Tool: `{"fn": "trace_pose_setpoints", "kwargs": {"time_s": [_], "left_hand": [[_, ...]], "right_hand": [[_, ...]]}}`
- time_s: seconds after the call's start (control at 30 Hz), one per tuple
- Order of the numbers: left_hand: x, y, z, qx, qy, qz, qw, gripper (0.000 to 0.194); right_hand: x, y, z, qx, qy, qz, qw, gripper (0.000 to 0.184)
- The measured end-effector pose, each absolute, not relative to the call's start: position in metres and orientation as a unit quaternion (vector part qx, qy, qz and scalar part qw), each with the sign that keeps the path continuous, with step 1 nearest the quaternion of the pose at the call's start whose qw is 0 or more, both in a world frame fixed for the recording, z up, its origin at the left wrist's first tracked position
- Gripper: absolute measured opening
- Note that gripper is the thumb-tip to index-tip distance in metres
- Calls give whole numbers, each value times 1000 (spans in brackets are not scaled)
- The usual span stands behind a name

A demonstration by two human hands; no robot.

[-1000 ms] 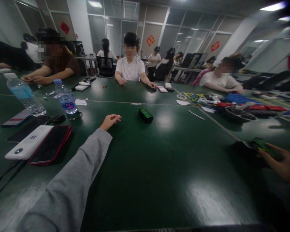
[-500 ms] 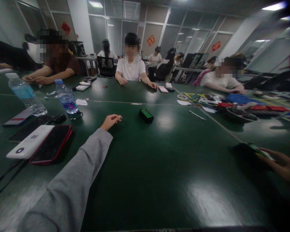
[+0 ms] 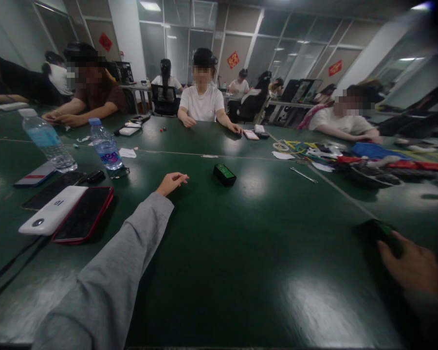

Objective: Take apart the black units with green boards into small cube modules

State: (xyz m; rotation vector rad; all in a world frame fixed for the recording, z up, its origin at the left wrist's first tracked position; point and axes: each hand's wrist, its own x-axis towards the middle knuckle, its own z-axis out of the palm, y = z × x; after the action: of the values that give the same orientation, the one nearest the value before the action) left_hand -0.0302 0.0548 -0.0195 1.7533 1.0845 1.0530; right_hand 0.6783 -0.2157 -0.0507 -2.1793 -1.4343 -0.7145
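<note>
My left hand point(image 3: 172, 183) rests low over the green table, its fingers loosely stretched out to the right and holding nothing. To the right of those fingertips lies a small black box with a bright green printed top point(image 3: 225, 174), apart from the hand. At the right edge, my right hand point(image 3: 414, 260) has thumb and fingers around a second black box with a green top point(image 3: 377, 229). This box is on or just above the table; the dim, blurred view hides which. The hand covers its near end.
At left are two water bottles point(image 3: 105, 146), a white power bank point(image 3: 53, 211), and a phone in a red case point(image 3: 83, 214). A wrench point(image 3: 303, 175) lies right of centre, before a pile of cables and tools point(image 3: 368, 158). Several people sit around the table.
My right hand has turned more palm-down over the box it holds, and the box's green face shows less. My left hand keeps its pose; the view has shifted slightly left.
</note>
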Motion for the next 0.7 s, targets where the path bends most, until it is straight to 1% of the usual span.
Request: {"fn": "trace_pose_setpoints", "kwargs": {"time_s": [0.07, 0.17, 0.3, 0.4, 0.5, 0.6, 0.7], "left_hand": [[-30, 54, -20, 693, 431, 416, 402, 40], [-31, 55, -21, 694, 429, 414, 404, 41], [-32, 59, -25, 698, 423, 415, 402, 42], [-32, 60, -26, 704, 423, 412, 395, 43], [-31, 58, -23, 709, 430, 411, 379, 47], [-29, 57, -22, 696, 431, 436, 375, 51], [-27, 60, -24, 675, 423, 469, 381, 51]], "right_hand": [[644, -209, -47, -822, -490, -213, 198, 83], [558, -201, -33, -800, -548, -148, 197, 75], [418, -194, -9, -686, -690, -74, 219, 64], [326, -179, 5, -605, -769, 5, 208, 58], [255, -143, 8, -539, -811, 34, 225, 57], [201, -93, 3, -515, -815, 40, 262, 56], [169, -54, -4, -501, -803, 75, 314, 63]]}}
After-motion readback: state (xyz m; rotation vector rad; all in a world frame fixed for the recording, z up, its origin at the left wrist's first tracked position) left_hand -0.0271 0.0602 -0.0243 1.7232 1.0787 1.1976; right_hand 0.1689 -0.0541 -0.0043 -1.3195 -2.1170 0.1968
